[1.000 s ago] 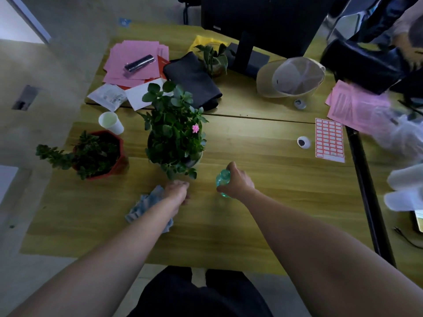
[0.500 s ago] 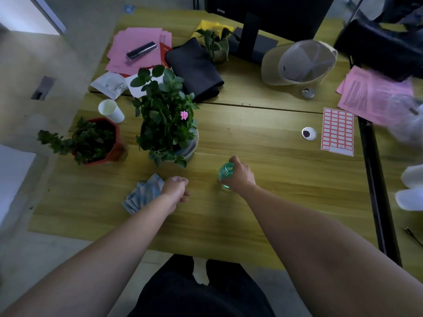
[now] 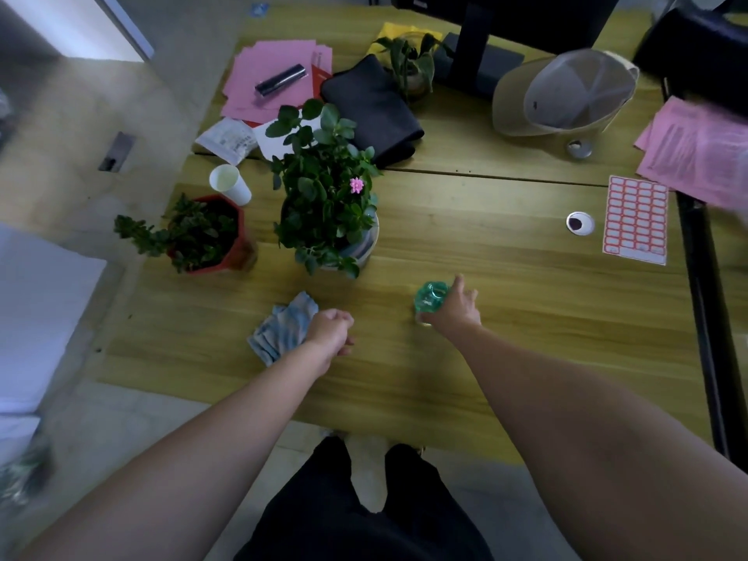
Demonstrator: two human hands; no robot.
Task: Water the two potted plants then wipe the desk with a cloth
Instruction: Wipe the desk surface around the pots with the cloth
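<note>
On the wooden desk (image 3: 526, 317) a tall flowering plant (image 3: 328, 188) with one pink bloom stands in a pale pot. To its left is a low green plant in a red pot (image 3: 210, 236). A crumpled blue-grey cloth (image 3: 283, 325) lies in front of them. My left hand (image 3: 330, 332) sits at its right edge with fingers curled onto it. A green transparent water bottle (image 3: 430, 298) stands upright right of the cloth. My right hand (image 3: 453, 311) lies against its right side, fingers straightened and spread away from it.
A white paper cup (image 3: 228, 183) stands behind the red pot. Pink papers (image 3: 271, 83), a dark folded cloth (image 3: 372, 107), a small plant (image 3: 411, 62), a monitor stand (image 3: 477, 46) and a cap (image 3: 566, 95) fill the back. A label sheet (image 3: 635, 218) lies right.
My right hand's fingers, wrapped round the bottle before, have straightened and spread. The left hand stays curled at the cloth. The view has shifted slightly.
</note>
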